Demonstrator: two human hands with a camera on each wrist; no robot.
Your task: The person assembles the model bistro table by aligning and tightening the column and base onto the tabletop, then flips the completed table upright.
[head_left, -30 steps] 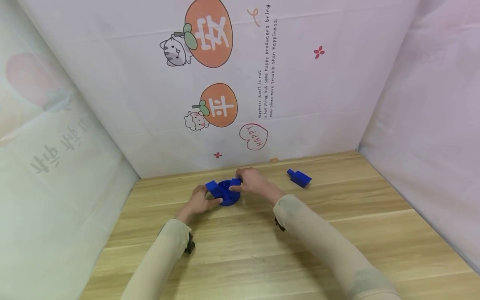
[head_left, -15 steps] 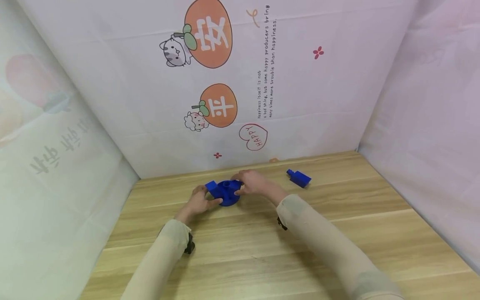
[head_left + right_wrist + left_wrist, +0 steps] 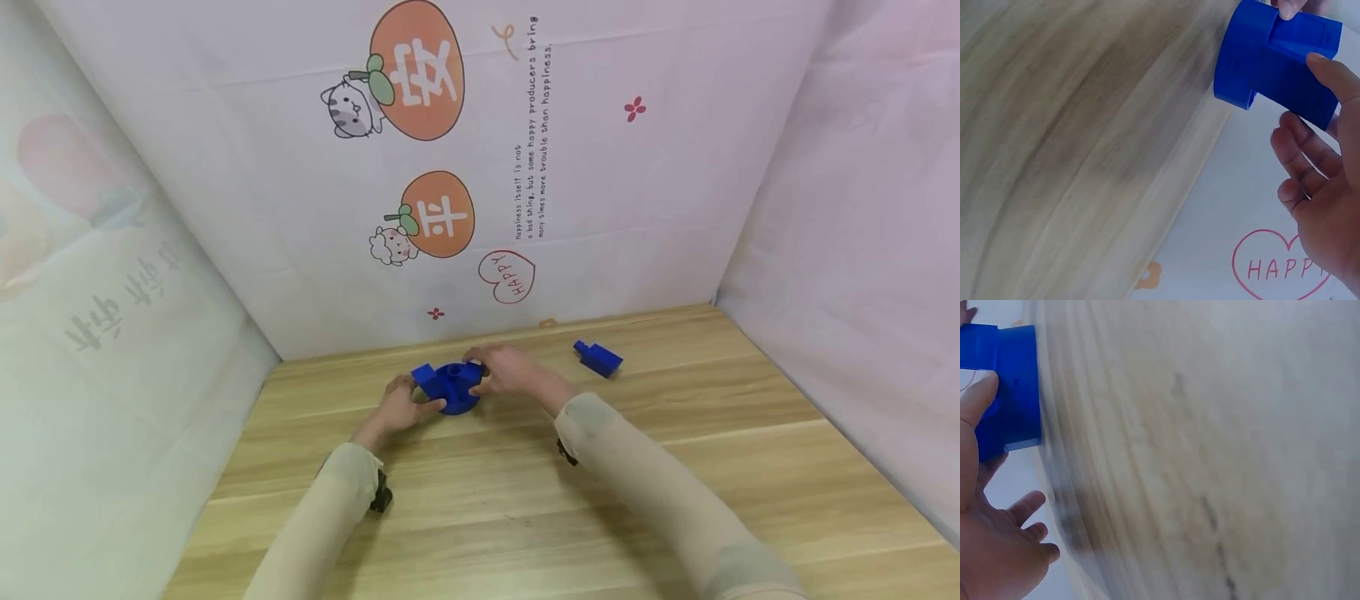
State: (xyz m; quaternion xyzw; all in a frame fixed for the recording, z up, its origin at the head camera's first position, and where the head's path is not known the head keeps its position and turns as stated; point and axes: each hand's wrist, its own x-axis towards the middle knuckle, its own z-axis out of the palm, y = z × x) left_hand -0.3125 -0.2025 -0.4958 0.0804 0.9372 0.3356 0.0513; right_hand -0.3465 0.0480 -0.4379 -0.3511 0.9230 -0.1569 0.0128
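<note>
A round blue plastic base (image 3: 459, 406) with a raised ring in its middle sits on the table near the back wall. On its left side a blue block (image 3: 424, 377) slants outward, and my left hand (image 3: 397, 408) grips there, thumb at the base's front. Another blue block (image 3: 472, 373) projects from the right side. My right hand (image 3: 512, 368) pinches that block between thumb and fingers; the right wrist view shows its thumb on the block (image 3: 1297, 81) and the other fingers loosely curled below. How the blocks fit into the base is partly hidden by fingers.
A loose blue block (image 3: 600, 359) with a narrow notched end lies on the wooden table (image 3: 480, 517), right of the base. White printed cloth (image 3: 585, 183) rises behind the table, with cloth walls on both sides. Small black devices (image 3: 381, 493) sit at both wrists.
My right hand has shifted slightly right, its thumb and fingers changing place on the right block. That block now slants outward. My left hand stays on the base's left side; the loose block is unmoved.
</note>
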